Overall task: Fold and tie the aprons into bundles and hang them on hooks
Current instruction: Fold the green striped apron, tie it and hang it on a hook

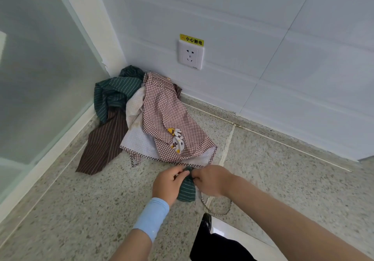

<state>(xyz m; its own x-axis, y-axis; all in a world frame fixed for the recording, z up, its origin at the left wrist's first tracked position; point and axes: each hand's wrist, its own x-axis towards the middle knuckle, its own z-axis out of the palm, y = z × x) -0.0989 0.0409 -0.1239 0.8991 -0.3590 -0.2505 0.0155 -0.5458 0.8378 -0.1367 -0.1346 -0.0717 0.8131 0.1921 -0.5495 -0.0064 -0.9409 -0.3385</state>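
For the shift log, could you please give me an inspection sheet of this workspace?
Surface: speckled grey stone top.
Job's things: small green striped fabric bundle at the near edge; brown checked apron, green striped apron and brown striped apron heaped in the corner; no hooks seen.
Clutter: nothing seen.
Hands: left hand and right hand both pinch the bundle's top.
Cables: nothing seen.
Surroundings: white wall socket under a yellow warning label; frosted glass panel on the left.
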